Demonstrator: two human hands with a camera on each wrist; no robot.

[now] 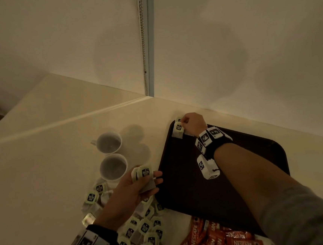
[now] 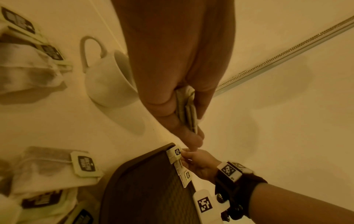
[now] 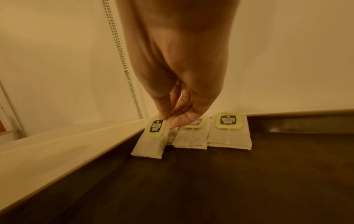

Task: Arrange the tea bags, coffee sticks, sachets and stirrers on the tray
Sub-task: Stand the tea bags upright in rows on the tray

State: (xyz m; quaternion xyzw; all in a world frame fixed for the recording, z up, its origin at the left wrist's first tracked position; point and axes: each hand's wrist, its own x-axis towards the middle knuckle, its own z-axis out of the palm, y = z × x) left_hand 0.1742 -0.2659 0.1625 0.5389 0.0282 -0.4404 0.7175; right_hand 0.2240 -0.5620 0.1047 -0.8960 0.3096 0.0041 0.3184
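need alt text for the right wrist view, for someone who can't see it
The right hand pinches the tag of a tea bag at the far left corner of a dark tray, its lower end on the tray floor. Two more tea bags lie beside it along the tray's back rim, below a pale wall.

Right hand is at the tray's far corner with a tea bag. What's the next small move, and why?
Probably lower it flat and let go: the right hand pinches the tea bag tilted beside two bags lying flat in a row on the tray.

L grip (image 1: 130,191) & R grip (image 1: 193,124) both pinching
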